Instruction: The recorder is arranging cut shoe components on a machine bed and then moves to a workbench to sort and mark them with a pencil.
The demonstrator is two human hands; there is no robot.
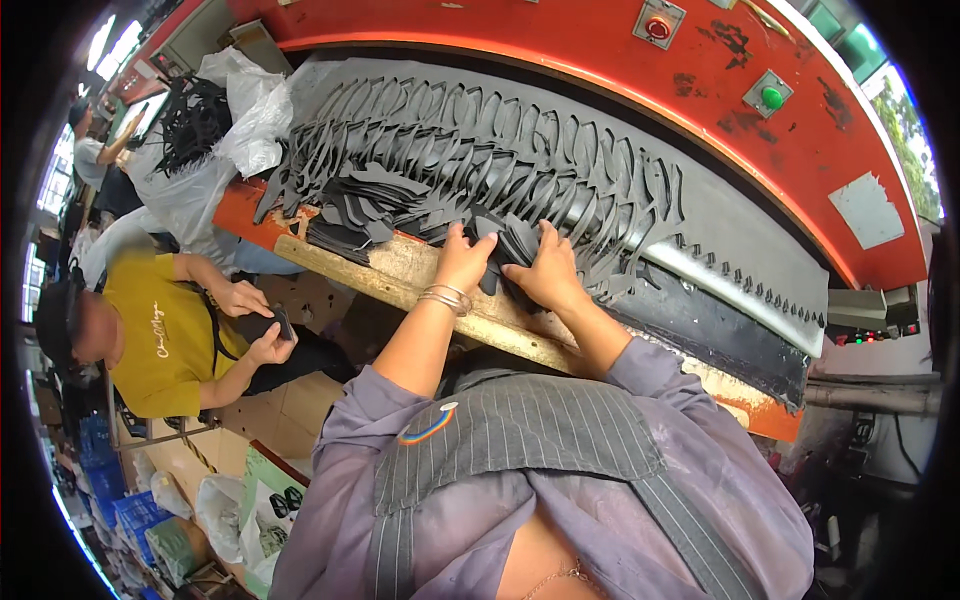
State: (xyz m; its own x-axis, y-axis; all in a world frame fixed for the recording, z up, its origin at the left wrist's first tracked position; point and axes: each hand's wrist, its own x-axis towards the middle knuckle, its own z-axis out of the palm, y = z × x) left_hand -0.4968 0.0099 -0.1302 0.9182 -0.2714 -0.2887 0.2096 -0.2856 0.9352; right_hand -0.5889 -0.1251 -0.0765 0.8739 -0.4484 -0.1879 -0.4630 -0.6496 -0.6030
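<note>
My left hand (pixel 465 262) and my right hand (pixel 548 268) meet at the near edge of the machine bed, wrapped round a small stack of dark grey cut-out pieces (pixel 515 240). The pieces are thin, flat and curved, like foam or rubber sheet. My right thumb presses on the stack's near side, and my left fingers grip its left side; some fingertips are hidden behind it. Left of my hands lies a loose pile of similar pieces (pixel 375 195). Beyond it stretches a dark grey sheet (pixel 540 135) cut into rows of slits and strips.
The red machine frame (pixel 560 45) with a red button (pixel 657 29) and a green button (pixel 771 97) rises behind the sheet. A worn, pale wooden edge (pixel 400 290) runs along my side. At left, a person in a yellow shirt (pixel 165 335) holds a phone, near white plastic bags (pixel 250 110).
</note>
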